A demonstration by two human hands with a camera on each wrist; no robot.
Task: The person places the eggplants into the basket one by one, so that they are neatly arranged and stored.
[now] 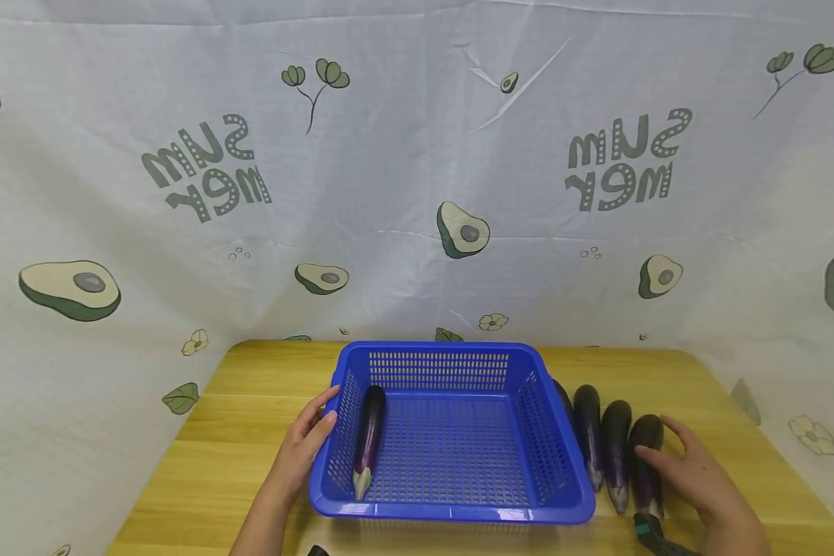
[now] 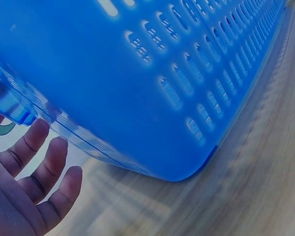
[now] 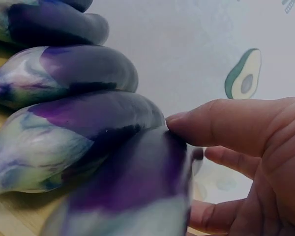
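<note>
At the near right, the outermost eggplant (image 1: 645, 479) is pinched by the right hand (image 1: 702, 479), thumb on one side, fingers on the other; whether it rests fully on the wood cannot be told. Over at the left, the rim of the blue basket (image 1: 452, 512) is touched by the left hand (image 1: 300, 452), its fingers relaxed and parted, the thumb laid against the edge. Inside, along the left wall, a lone eggplant (image 1: 370, 436) is seen, stem end nearest! Between basket and right hand, more eggplants (image 1: 615, 440) are lined up side by side on the wooden table (image 1: 194, 455). Beyond, everything is backed by an avocado-printed curtain (image 1: 389, 177).
</note>
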